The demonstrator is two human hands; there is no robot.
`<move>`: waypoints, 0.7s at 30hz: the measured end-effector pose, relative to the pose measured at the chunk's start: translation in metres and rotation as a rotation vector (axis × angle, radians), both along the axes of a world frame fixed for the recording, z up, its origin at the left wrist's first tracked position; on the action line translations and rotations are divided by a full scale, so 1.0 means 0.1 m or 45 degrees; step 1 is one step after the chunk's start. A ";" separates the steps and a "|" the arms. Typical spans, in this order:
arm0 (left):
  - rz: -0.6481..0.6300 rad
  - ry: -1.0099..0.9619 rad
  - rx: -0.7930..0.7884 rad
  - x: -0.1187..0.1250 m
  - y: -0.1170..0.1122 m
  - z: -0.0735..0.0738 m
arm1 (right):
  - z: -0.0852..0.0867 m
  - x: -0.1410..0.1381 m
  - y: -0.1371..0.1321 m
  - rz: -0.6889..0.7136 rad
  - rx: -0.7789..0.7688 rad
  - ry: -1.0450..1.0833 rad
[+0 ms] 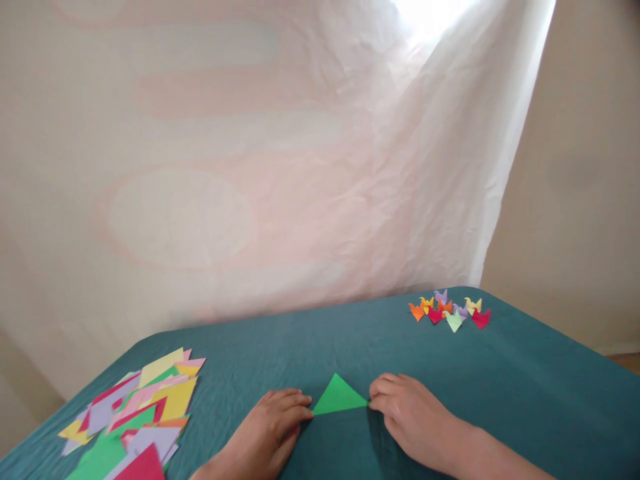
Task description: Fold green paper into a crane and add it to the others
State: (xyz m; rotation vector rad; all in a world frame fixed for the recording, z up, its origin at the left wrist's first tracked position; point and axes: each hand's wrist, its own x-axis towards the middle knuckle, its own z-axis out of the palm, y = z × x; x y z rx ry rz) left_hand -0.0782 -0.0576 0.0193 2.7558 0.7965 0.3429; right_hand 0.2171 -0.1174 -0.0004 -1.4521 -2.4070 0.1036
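Note:
A sheet of green paper [339,396], folded into a triangle, lies on the dark green tablecloth [300,347] with its peak pointing away from me. At its left corner are the fingertips of my left hand [273,423], closed together on the paper's tip. My right hand [417,417] pinches the right corner between thumb and fingers. The long folded edge runs between my two hands on the near side.
Loose coloured paper sheets [145,407] are spread in an overlapping pile at the left. Several small folded paper birds [450,312] stand grouped at the far right of the table. Behind the table hangs a pale cloth [280,167].

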 end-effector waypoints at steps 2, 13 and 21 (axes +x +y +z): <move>0.137 -0.134 -0.050 0.06 -0.04 -0.01 | 0.03 -0.02 0.03 -0.047 -0.051 0.142; 0.559 -0.236 -0.350 0.79 0.08 -0.24 | -0.27 -0.57 0.30 -0.467 -0.073 0.413; 0.629 -0.170 -0.323 0.75 0.07 -0.31 | -0.29 -0.62 0.25 -0.514 0.003 0.397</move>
